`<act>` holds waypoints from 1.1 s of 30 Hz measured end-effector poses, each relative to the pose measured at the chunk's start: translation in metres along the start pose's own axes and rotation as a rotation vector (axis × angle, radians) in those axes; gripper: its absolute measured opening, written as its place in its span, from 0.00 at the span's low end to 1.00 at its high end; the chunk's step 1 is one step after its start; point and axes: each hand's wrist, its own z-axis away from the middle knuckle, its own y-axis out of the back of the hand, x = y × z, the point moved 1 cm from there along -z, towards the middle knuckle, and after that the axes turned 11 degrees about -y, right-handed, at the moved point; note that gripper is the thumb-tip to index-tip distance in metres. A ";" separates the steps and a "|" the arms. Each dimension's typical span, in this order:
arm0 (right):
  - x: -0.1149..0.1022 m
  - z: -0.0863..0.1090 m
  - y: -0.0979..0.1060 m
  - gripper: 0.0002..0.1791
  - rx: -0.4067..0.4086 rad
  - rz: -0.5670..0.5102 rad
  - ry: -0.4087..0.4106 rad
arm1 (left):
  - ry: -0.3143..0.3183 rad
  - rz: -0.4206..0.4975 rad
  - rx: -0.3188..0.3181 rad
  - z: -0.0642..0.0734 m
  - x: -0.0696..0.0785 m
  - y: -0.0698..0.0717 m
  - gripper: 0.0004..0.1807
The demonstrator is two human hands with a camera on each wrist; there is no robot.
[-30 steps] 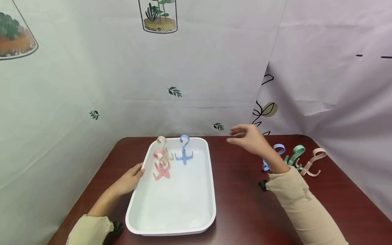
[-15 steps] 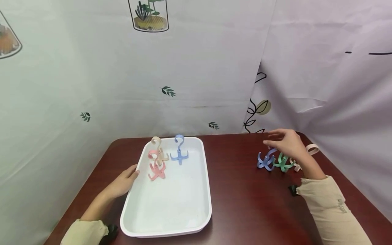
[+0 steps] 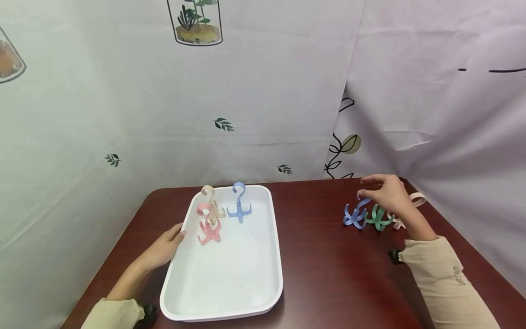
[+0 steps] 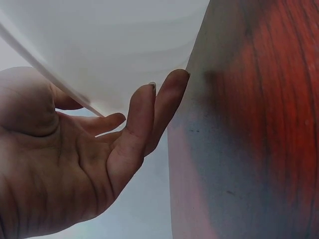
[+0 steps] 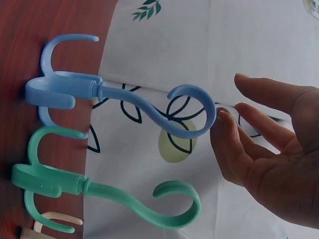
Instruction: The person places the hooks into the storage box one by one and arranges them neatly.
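Observation:
My left hand (image 3: 163, 246) grips the left rim of a white tray (image 3: 230, 278), thumb over the edge and fingers against the outer wall. Over the top of a blue four-pronged hook hanger (image 3: 354, 217) is my right hand (image 3: 387, 193). In the right wrist view, its thumb stands apart from the fingers, and one fingertip (image 5: 219, 115) is at the hanger's loop; whether it touches, I cannot tell. A green hook hanger (image 3: 379, 220) stands beside the blue one. Behind my wrist, a pale pink hanger (image 3: 418, 197) is partly hidden.
Inside the tray's far end stand a beige hanger (image 3: 215, 214), a pink hanger (image 3: 210, 232) and another blue hanger (image 3: 239, 210). Dark red tabletop (image 3: 314, 246) lies between tray and right-hand hangers. A printed white cloth (image 3: 263, 91) hangs behind the table.
My right hand has moved right from beside the tray to the blue hanger's top, lowering slightly at the end. The left hand stays on the tray rim; the view has turned slightly right.

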 end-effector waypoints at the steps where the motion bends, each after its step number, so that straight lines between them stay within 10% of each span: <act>1: 0.001 0.000 0.000 0.23 0.003 0.004 0.003 | 0.000 0.000 0.001 0.000 0.000 -0.001 0.28; 20: 0.016 -0.006 -0.006 0.16 -0.006 0.021 -0.006 | 0.007 0.003 0.002 0.002 -0.002 -0.002 0.27; 33: -0.042 -0.007 -0.013 0.14 0.049 -0.055 0.123 | 0.000 -0.007 0.005 0.000 -0.003 -0.001 0.27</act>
